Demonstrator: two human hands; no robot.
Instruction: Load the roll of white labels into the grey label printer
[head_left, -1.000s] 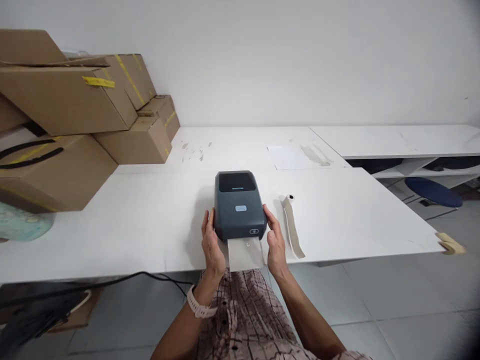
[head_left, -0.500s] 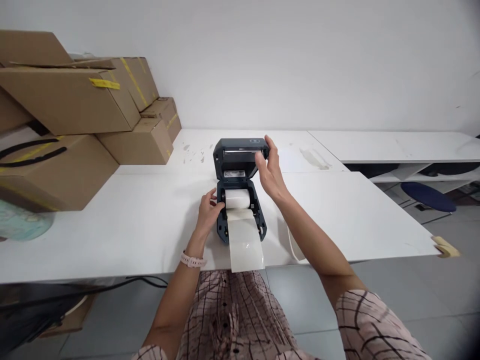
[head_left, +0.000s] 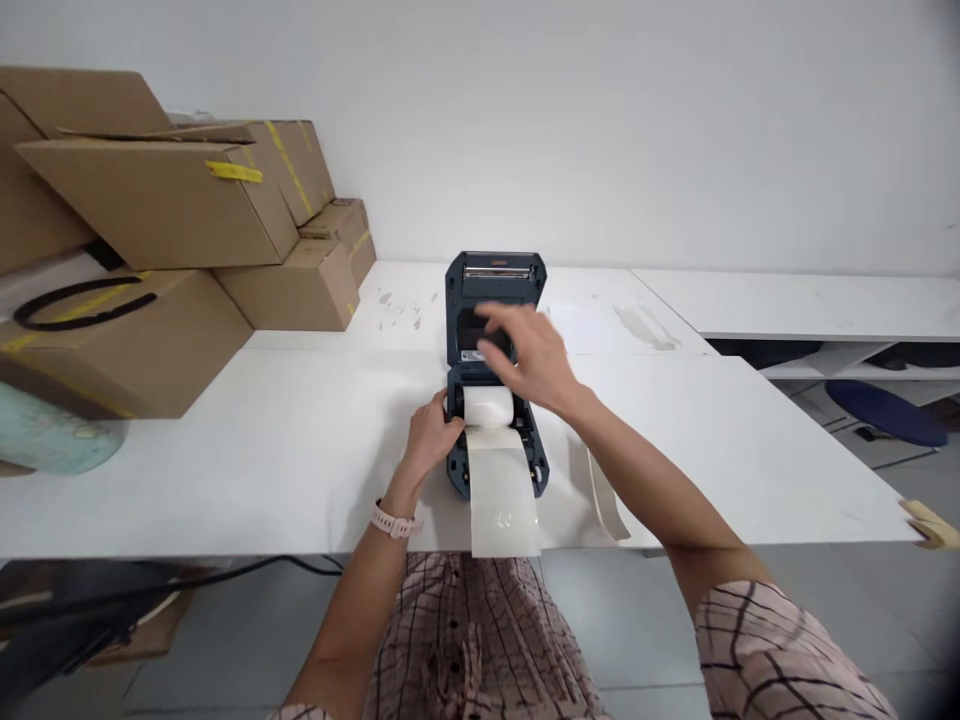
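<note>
A dark label printer (head_left: 456, 478) stands on the table with its lid (head_left: 455, 300) raised upright. Inside lies a white label roll (head_left: 487, 406), and its strip (head_left: 504, 505) runs forward over the printer's front to the table edge. My left hand (head_left: 433, 435) grips the left side wall of the printer, thumb over the rim by the roll, fingers on the outside partly hidden. Above the roll and in front of the lid hovers my right hand (head_left: 532, 355), empty, thumb and fingers apart. It hides part of the lid's inside.
Cardboard boxes (head_left: 157, 205) are stacked at the left, with a pale green rounded object (head_left: 60, 432) beside them. A curled strip of backing paper (head_left: 607, 500) lies right of the printer. A blue stool (head_left: 885, 412) stands beyond the table (head_left: 697, 430) at the right.
My right hand has let go of the lid's right edge and moved down in front of it. The lid is tipped further back. My left hand stays at the printer's left side.
</note>
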